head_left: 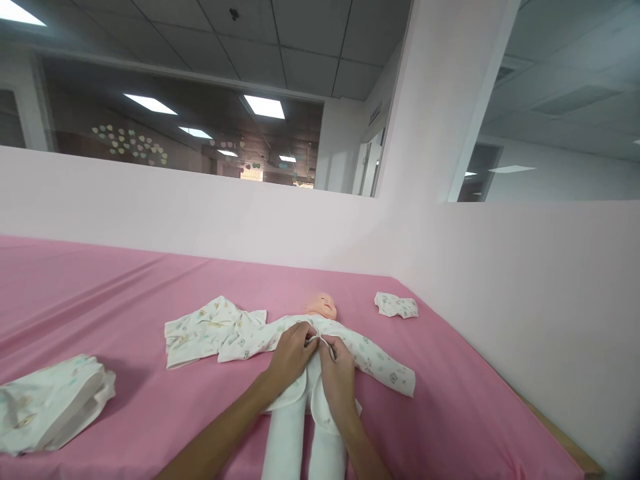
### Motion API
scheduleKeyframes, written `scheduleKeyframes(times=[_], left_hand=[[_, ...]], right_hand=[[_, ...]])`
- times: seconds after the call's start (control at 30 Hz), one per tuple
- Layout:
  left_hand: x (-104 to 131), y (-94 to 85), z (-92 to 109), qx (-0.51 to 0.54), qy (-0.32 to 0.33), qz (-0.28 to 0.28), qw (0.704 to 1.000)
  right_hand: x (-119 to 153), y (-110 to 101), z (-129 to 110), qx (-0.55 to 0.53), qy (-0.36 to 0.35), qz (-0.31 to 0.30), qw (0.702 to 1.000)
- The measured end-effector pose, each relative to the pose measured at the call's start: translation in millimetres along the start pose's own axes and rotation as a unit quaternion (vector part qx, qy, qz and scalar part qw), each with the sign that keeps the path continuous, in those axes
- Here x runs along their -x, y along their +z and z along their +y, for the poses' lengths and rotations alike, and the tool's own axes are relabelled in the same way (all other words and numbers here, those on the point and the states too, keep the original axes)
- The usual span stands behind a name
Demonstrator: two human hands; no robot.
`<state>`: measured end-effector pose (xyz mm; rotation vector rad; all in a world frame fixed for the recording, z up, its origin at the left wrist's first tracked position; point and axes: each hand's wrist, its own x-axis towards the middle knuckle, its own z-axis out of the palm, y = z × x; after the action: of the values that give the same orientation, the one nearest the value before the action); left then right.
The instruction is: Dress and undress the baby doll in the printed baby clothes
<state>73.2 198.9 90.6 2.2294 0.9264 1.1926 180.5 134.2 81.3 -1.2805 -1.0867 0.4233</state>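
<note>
A baby doll lies on its back on the pink sheet, its head (323, 305) pointing away from me. It wears a white patterned top (383, 363) with both sleeves spread sideways, and white leggings (285, 437). Over the doll's chest, my left hand (294, 350) pinches a thin white tie of the top. My right hand (337, 373) is close beside it, fingertips closed on the same tie area. The fingertips of both hands nearly meet just below the doll's neck. Below the hands the front edges of the top curve apart over the leggings.
A patterned white garment (200, 330) lies left of the doll, touching its sleeve. Another folded cloth (55, 403) is at the near left, and a small patterned piece (396, 305) at the back right. White walls (540, 287) border the pink-covered surface (125, 287).
</note>
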Motion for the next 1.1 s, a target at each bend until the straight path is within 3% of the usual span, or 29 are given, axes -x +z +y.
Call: scheduleKeyframes(times=[0.53,0.83,1.1], left_hand=[[-4.3,1.3,-4.7,0.003,-0.029,-0.022,0.999],[-3.4,-11.6,3.5,0.093,-0.032,-0.074,0.992],[-7.4,-8.1,-2.9,0.145,-0.065,-0.070,0.985]], right_hand=[[2.1,0.9,2.5,0.047,-0.022,-0.011,0.999],[3.1,2.8,7.1,0.068,-0.057,-0.008,0.996],[6.1,2.5,4.7,0.093,-0.055,-0.030,0.994]])
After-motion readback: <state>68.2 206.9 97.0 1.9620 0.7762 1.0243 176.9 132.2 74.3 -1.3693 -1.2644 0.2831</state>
